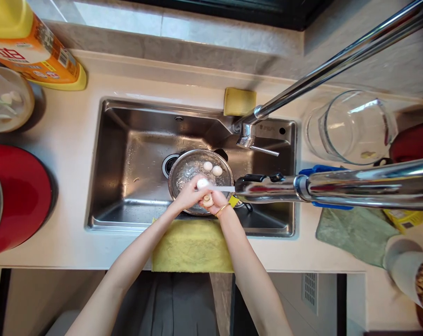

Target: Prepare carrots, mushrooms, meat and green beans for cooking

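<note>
A round bowl of water stands in the steel sink. Two white button mushrooms float in it, near its far side. Over the bowl's near part, my left hand is closed around a white mushroom, its cap showing above the fingers. My right hand, with a thin bracelet at the wrist, holds another mushroom, stem side facing up. Both hands touch or nearly touch. Water streams from the faucet head onto them.
The chrome faucet arm crosses in from the right. A yellow cloth hangs over the sink's front edge. A glass bowl and a green cloth lie right; a red appliance and orange bottle stand left.
</note>
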The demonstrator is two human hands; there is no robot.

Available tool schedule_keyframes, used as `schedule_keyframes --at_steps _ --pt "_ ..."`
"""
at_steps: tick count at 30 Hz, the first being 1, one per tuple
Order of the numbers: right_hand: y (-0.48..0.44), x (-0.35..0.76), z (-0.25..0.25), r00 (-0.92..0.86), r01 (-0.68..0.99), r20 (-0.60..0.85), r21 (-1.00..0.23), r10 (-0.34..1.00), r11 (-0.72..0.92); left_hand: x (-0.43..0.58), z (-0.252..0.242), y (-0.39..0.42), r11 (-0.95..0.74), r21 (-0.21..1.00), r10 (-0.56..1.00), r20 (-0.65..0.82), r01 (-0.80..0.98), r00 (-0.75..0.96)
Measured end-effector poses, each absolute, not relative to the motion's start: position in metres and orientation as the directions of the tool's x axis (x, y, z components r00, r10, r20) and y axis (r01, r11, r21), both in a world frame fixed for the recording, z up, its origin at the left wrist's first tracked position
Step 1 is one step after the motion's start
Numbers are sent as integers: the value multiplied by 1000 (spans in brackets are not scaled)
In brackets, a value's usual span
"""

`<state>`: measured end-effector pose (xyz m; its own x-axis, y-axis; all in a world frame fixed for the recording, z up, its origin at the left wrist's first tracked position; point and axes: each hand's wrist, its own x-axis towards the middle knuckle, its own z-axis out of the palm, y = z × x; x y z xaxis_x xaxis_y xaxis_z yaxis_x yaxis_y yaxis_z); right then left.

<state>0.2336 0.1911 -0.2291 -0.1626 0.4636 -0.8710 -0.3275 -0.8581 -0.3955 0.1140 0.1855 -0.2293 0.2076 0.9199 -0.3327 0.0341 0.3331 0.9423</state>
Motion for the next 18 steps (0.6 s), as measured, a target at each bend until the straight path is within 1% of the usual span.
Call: schedule_keyframes --at_steps 2,3,5,7,9,10,13,14,15,16,18 --pt "197 225 -230 -141 -330 -857 -432 496 -839 114 -237 186 366 930 927 -368 36 78" --pt "200 221 -230 -134 -338 -849 -445 511 -829 114 -242 186 416 909 909 -416 -15 5" --pt "205 212 -228 -84 -351 -829 -494 552 -795 113 -249 187 522 824 824 -554 -220 -120" --pt "210 205 -227 -1 -365 -829 -521 560 -772 109 -254 189 552 695 713 -680 -460 -171" --pt "213 203 -227 66 -374 -827 -539 558 -755 102 -257 191 531 570 637 -757 -627 -149" --pt "215 204 -228 63 -390 -831 -530 552 -753 98 -257 193 523 514 616 -779 -680 -116" --pt "220 214 -231 -55 -463 -860 -428 507 -776 92 -257 198 542 372 586 -810 -753 22" --pt "221 218 -233 -78 -455 -864 -413 498 -789 94 -257 200 560 339 583 -810 -756 69" --pt "222 222 -235 -60 -397 -859 -446 508 -802 96 -258 201 581 318 576 -811 -749 102" --pt "223 226 -237 -1 -294 -844 -512 536 -807 100 -259 202 600 308 566 -816 -738 120" --pt "225 234 -241 147 -34 -764 -639 629 -768 112 -263 203 641 295 533 -836 -709 134"
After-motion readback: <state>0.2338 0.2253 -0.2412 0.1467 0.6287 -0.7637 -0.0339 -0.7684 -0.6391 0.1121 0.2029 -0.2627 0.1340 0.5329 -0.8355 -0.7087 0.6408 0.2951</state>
